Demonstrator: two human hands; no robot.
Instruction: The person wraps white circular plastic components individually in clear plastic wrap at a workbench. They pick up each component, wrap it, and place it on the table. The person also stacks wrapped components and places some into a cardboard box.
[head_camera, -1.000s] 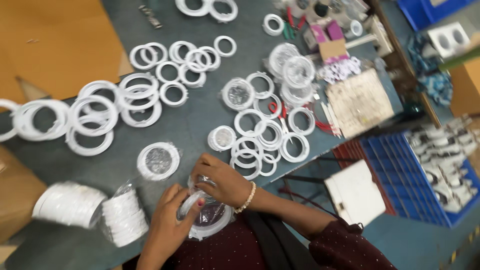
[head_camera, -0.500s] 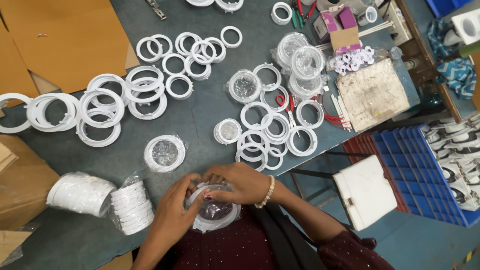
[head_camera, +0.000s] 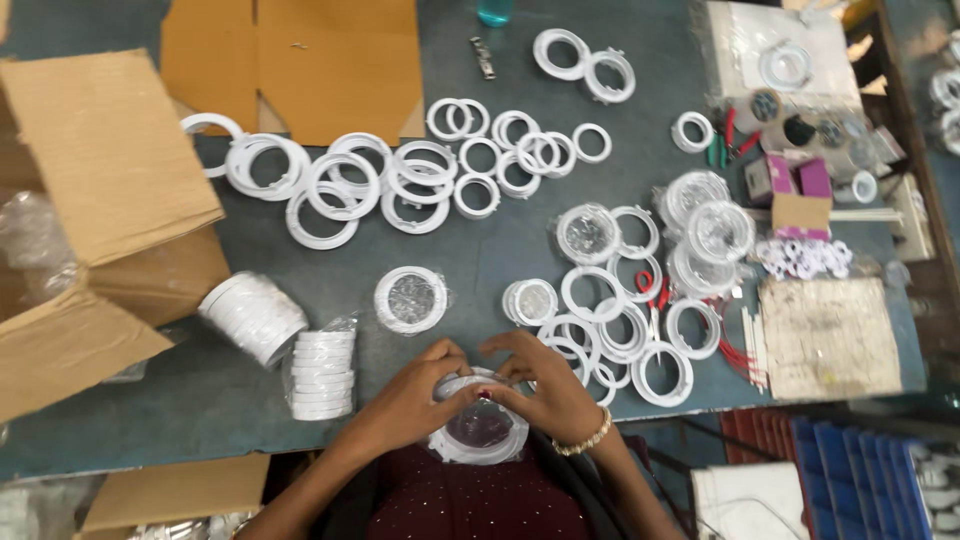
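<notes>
now the white ring with the clear lens (head_camera: 478, 425) sits right at the near edge of the grey table (head_camera: 180, 400), pressed between both hands, and compared with a second ago it has come closer to the body while the two hands have drawn together over it; a moment earlier the right hand lay across the top and the left came up from below, and now they meet fingertip to fingertip above the ring's far rim. i judge that this means the piece is being seated or snapped together rather than merely picked up, though the contact under the fingers is hidden. the left hand (head_camera: 415, 395) clasps the ring's left side, fingers curled over the rim; the right hand (head_camera: 548, 390), with a beaded bracelet (head_camera: 585, 440) at the wrist, clasps the right side, so both are closed on the same ring, thumbs nearly touching. just beyond the hands lies a wrapped lens ring (head_camera: 411, 299), and to the right a loose cluster of white rings (head_camera: 620, 335), some with clear inserts. left of the hands stand a bagged stack of rings (head_camera: 322, 367) and a leaning stack (head_camera: 252, 315) beside it. farther out are larger white rings (head_camera: 340, 185) and an open cardboard box (head_camera: 100, 200) at the left.
</notes>
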